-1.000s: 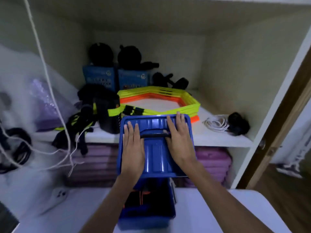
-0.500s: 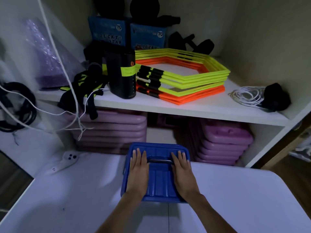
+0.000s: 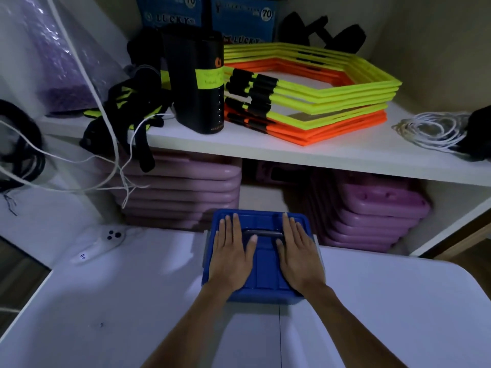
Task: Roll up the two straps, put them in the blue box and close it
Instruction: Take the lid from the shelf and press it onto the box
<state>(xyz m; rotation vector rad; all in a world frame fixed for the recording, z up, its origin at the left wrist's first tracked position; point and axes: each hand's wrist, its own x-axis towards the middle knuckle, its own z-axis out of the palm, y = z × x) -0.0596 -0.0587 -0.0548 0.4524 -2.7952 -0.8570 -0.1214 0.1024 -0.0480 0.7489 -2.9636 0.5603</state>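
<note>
The blue box (image 3: pixel 261 261) stands on the white table (image 3: pixel 385 314) near its far edge, with its lid down on top. My left hand (image 3: pixel 230 254) lies flat on the left half of the lid, fingers spread. My right hand (image 3: pixel 299 254) lies flat on the right half the same way. The lid's dark handle (image 3: pixel 263 233) runs between my two thumbs. The straps are hidden inside the box.
A white shelf (image 3: pixel 265 147) behind the table carries stacked yellow and orange hexagon frames (image 3: pixel 318 96), a black cylinder (image 3: pixel 198 86), black and yellow straps (image 3: pixel 125 112) and a coiled white cord (image 3: pixel 430 128). Purple boards (image 3: pixel 372 211) are stacked below. A white power strip (image 3: pixel 98 244) lies left.
The lid was raised in both hands over the open box a second ago. It has come down onto the box, and both palms now rest flat on it.
</note>
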